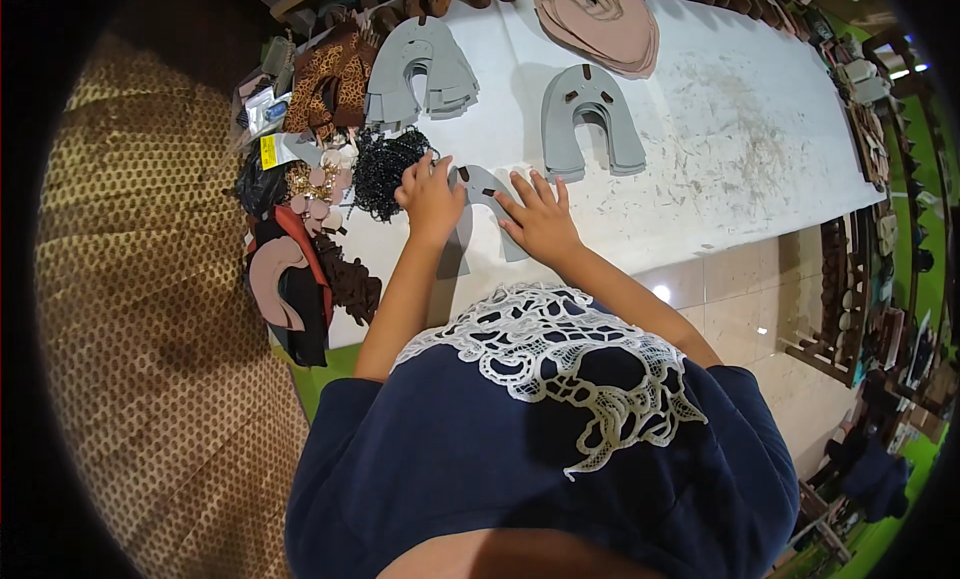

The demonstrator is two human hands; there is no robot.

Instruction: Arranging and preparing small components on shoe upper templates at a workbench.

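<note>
My right hand (545,219)'s grip is wide beside the grey arch piece (477,183) on the table (700,214); my left hand (435,199)'s I cannot tell. Two brown patches (489,191) show here; the far stack (590,89)'s top piece bears three, while the left stack (418,44) seems less patched.

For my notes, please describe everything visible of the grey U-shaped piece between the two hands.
The grey U-shaped piece looks flat and leather-like, with dark brown patches at its crown and right shoulder. It lies on the white tabletop, open end downward in view. The right hand touches its right side; the left hand partly hides its left.
</note>
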